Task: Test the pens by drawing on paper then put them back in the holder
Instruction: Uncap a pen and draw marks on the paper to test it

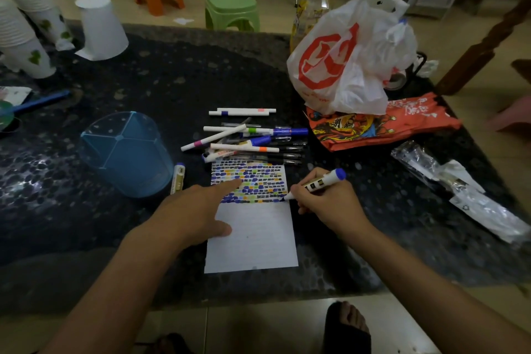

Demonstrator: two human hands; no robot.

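Note:
A white sheet of paper [253,241] lies on the dark table, its upper half filled with rows of coloured marks. My right hand [330,201] grips a blue marker [316,184] with its tip on the paper's right edge, at the lowest row of marks. My left hand [198,210] rests flat on the paper's left side, fingers straight. A translucent blue pen holder [126,152] stands left of the paper. One capped marker [178,178] lies beside the holder. A pile of several pens [253,138] lies just beyond the paper.
A white plastic bag with red print [344,60] and an orange packet [382,123] sit at the right. Paper cups [26,31] stand at the far left. A clear wrapper [459,190] lies right of my hand. Stools [230,8] stand past the table.

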